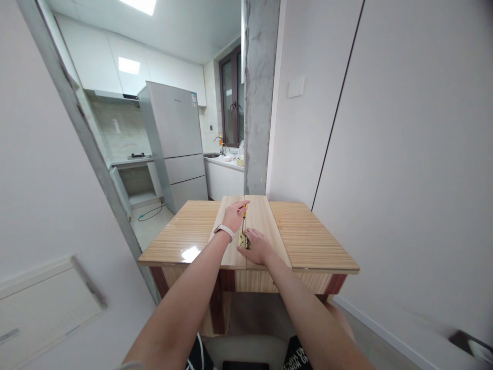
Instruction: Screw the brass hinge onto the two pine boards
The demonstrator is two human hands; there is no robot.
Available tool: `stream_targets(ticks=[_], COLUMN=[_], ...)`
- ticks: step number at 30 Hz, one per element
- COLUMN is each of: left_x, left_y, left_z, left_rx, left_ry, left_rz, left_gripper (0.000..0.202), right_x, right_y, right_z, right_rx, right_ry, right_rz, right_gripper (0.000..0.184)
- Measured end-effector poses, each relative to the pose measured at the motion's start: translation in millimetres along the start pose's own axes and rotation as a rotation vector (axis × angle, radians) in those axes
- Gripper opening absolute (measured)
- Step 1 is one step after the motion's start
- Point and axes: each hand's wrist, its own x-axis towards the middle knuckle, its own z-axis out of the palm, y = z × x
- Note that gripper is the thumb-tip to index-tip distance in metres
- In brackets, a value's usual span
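My left hand (233, 216) is closed around the yellow handle of a screwdriver (244, 224), which stands nearly upright. Its shaft points down to a brass-coloured hinge (242, 239) lying across the seam between two pale wooden boards (264, 211). My right hand (258, 246) lies low over the right board, thumb and fingertips on either side of the hinge, holding it against the wood. Part of the hinge is hidden by those fingers, and I cannot make out a screw at the tip.
The boards rest on a striped wooden table (308, 234) with a glossy top. A wall (404, 154) rises to its right. Behind stand a grey pillar (260, 103), a silver refrigerator (177, 123) and a kitchen counter with a sink (211, 155).
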Motion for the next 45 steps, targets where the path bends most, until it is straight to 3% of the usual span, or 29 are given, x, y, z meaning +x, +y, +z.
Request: stream_targets(ticks=[7, 22, 35, 41, 45], left_x=[0, -1, -2, -3, -3], left_y=[-9, -12, -10, -10, -7], left_z=[0.3, 2.2, -4.9, -2.3, -0.7], left_rx=[0.002, 0.011, -0.020, 0.045, 0.024], left_ry=[0.001, 0.028, 0.085, 0.085, 0.061], left_rz=[0.099, 0.008, 0.004, 0.120, 0.069], left_gripper=[0.039, 0.038, 0.032, 0.035, 0.034], right_x=[1, -1, -1, 0, 1], right_y=[1, -2, -3, -1, -1], right_z=[1, -1, -2, 0, 2], right_rx=[-0.006, -0.010, -0.024, -0.018, -0.022], right_ry=[0.000, 0.006, 0.013, 0.015, 0.035], right_rz=[-0.007, 0.001, -0.010, -0.008, -0.016], right_gripper=[0.079, 0.078, 0.074, 0.075, 0.073])
